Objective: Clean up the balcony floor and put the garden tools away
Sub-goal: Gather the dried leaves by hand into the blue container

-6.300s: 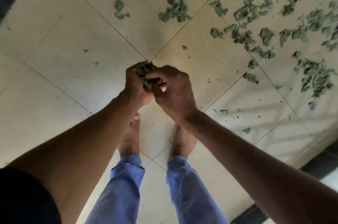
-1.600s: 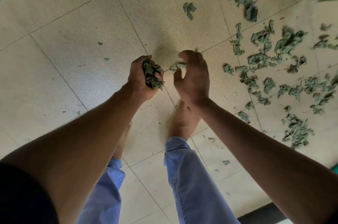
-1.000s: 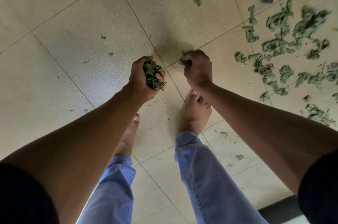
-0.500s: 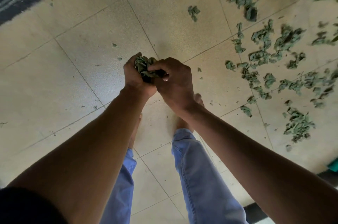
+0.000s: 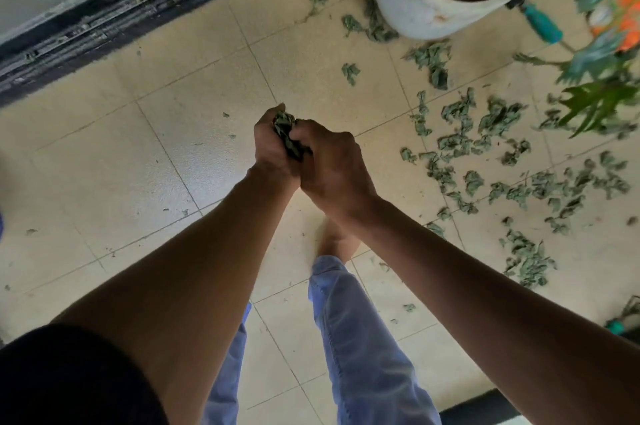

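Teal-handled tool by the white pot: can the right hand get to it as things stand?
Probably not yet. The right hand is pressed against the left hand, both wrapped round a wad of leaves. The teal-handled tool lies beyond the white pot, floor path open, but seemingly a stretch away.

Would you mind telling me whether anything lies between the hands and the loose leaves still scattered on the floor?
Nothing visible does. The scattered leaves lie on open tile to the right of the right hand. Both it and the left hand, though, are already closed around a wad of leaves.
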`<state>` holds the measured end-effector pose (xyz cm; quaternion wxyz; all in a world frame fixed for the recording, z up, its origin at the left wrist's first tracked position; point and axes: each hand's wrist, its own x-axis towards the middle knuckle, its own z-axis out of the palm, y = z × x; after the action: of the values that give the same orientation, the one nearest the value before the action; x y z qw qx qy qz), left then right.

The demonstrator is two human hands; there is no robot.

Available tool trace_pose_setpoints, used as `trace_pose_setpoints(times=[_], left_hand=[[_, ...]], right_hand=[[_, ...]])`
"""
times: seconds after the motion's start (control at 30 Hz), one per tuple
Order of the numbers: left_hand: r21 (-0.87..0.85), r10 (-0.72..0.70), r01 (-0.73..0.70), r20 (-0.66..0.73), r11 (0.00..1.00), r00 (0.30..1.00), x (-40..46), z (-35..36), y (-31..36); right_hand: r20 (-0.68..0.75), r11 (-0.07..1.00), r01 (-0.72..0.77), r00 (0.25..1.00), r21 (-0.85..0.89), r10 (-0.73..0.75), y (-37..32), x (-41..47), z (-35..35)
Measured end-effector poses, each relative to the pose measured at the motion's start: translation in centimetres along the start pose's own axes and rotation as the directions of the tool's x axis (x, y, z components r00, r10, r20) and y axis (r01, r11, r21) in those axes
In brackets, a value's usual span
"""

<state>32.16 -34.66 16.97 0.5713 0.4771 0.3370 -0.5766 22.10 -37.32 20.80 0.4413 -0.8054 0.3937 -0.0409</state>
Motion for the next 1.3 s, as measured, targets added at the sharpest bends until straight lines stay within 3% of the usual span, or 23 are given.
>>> trace_pose_setpoints(times=[0.13,0.23,0.33,0.43,0.53,0.63,0.87,1.1,1.3], left_hand=[[0.017,-0.01,0.008,0.082,1.0,0.997,-0.5,1.0,-0.3],[-0.005,-0.004,0.005,0.113,1.0,0.994,0.2,-0.1,-0.1],[0.008,-0.035,0.034,0.119,0.999,0.992,1.1,-0.8,-0.4],[0.053,0.023,-0.029,0.117,0.998,0.993,2.7,-1.4,-0.5],[-0.059,-0.076,0.084,0.122,0.995,0.99,4.4,-1.8,0.3],[-0.182,-0.164,0.167,0.03,0.969,0.986,7.8,-2.7,0.7],[-0.068,-0.23,0.229,0.0,0.971,0.973,14.7,-2.9,2.4],[0.057,-0.218,0.217,0.024,0.975,0.976,19.6,-3.6,4.3],[0.047,-0.224,0.223,0.024,0.974,0.974,19.9,-5.2,5.0]], right_hand=[[-0.016,0.964,0.054,0.998,-0.26,-0.061,0.3,1.0,-0.5],[-0.024,0.943,0.025,0.999,-0.331,-0.035,0.7,1.4,0.3],[-0.006,0.959,0.017,1.0,-0.284,-0.02,1.7,2.0,1.4],[-0.003,0.992,0.053,0.999,-0.117,-0.053,2.9,2.3,2.5],[-0.138,0.995,0.096,0.986,0.029,-0.091,4.2,3.3,3.0],[-0.258,0.999,-0.055,0.965,0.002,0.053,7.5,6.1,3.4],[-0.248,0.899,-0.365,0.919,-0.24,0.307,17.6,14.1,4.7],[-0.035,0.816,-0.151,0.987,-0.557,0.159,21.5,19.1,5.8],[-0.037,0.804,-0.126,0.991,-0.581,0.128,22.3,19.8,6.7]])
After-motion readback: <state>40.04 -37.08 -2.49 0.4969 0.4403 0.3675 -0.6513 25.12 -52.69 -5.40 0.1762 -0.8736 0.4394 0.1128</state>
